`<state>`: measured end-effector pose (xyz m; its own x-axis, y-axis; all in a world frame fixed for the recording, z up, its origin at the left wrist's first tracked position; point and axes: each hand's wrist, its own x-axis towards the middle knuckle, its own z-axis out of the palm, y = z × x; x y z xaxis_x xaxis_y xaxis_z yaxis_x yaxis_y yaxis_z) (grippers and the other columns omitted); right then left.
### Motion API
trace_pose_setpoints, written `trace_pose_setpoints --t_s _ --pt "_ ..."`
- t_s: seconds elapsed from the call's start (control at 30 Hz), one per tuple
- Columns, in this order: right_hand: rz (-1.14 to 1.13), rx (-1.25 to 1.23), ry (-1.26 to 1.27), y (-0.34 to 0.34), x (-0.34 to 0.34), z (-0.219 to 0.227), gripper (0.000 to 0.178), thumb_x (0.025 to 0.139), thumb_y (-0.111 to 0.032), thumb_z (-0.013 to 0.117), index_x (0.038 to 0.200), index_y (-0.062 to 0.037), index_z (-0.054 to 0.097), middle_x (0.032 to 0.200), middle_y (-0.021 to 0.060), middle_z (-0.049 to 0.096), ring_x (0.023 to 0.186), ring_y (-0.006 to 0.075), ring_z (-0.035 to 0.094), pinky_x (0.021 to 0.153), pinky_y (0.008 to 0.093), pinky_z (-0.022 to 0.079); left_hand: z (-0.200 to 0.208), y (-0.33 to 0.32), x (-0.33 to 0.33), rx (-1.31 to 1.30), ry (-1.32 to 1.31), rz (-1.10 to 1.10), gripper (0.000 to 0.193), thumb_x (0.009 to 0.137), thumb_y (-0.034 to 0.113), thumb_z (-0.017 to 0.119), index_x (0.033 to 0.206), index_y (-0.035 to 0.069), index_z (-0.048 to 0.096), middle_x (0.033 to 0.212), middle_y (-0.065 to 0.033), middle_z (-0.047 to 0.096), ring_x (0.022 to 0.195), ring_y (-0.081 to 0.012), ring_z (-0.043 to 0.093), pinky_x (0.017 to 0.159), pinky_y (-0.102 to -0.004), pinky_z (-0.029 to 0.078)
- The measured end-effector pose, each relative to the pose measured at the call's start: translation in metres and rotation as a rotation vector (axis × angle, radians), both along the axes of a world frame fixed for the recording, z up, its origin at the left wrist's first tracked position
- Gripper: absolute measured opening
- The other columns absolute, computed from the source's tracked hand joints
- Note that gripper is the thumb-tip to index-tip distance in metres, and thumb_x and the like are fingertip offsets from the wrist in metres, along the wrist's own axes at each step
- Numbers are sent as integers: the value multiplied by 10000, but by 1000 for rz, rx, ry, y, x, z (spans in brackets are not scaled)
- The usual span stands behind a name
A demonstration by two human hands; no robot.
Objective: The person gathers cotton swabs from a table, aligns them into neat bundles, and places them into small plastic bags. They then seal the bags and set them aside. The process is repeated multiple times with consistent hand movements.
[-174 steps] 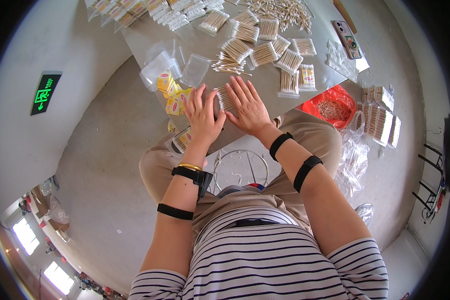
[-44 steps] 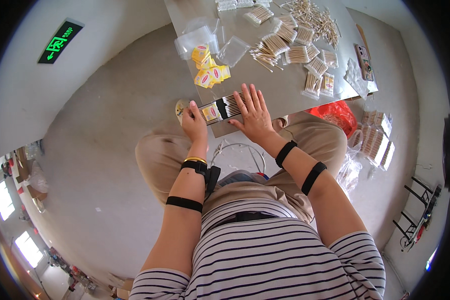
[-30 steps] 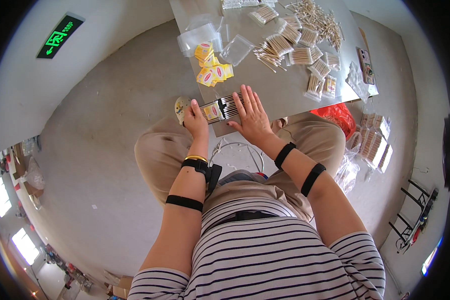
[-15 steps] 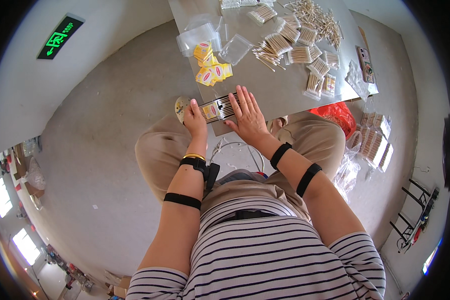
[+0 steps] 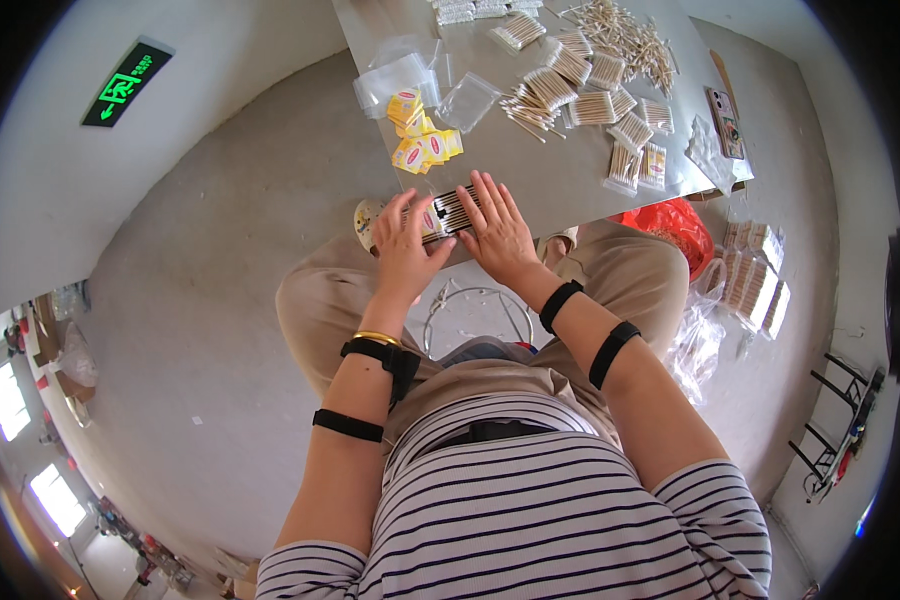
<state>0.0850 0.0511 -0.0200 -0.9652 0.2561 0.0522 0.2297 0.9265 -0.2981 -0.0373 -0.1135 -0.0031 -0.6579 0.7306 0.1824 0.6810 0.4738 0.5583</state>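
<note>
Pressing down at the near edge of the grey tabletop (image 5: 560, 190), both hands rest on a clear packet of cotton swabs (image 5: 448, 212). The left hand (image 5: 407, 252) covers the packet's left end, fingers curled over it, apparently gripping. The right hand (image 5: 498, 228) lies flat on its right end, fingers spread and released. Just beyond lie yellow labels (image 5: 422, 140) and empty clear bags (image 5: 400, 75); farther off, bundled swabs (image 5: 580, 90). A red bag (image 5: 675, 222) sits beside the right knee.
</note>
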Motion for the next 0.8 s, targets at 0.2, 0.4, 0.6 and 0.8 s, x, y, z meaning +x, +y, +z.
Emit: trace_pose_setpoints --t_s 0.2,0.4,0.6,0.8 --pt "-1 -1 15 -2 -1 -3 753 1044 -423 550 1675 -117 278 1750 178 206 1630 319 181 1330 478 151 5 7 6 -218 175 -137 760 918 362 709 1579 95 445 1674 -136 371 1586 -372 263 1294 -610 87" --pt "-1 -12 5 -2 0 1 741 1041 -404 556 1670 -111 297 1752 180 200 1632 319 175 1329 481 150 3 7 25 -318 243 -262 788 1001 381 598 1640 7 327 1730 -161 290 1624 -327 210 1294 -624 82" --pt "45 -92 32 6 3 5 768 1023 -367 592 1662 -62 294 1747 180 214 1629 327 185 1328 479 158 -2 7 30 -360 243 -268 867 1005 493 594 1645 -11 296 1726 -178 288 1624 -319 214 1297 -618 87" --pt "-54 -144 52 33 21 9 778 1037 -387 581 1658 -27 281 1740 163 243 1627 302 197 1329 474 155 6 14 30 -355 274 -239 905 1015 547 568 1662 -5 257 1736 -172 266 1629 -315 191 1301 -613 77"
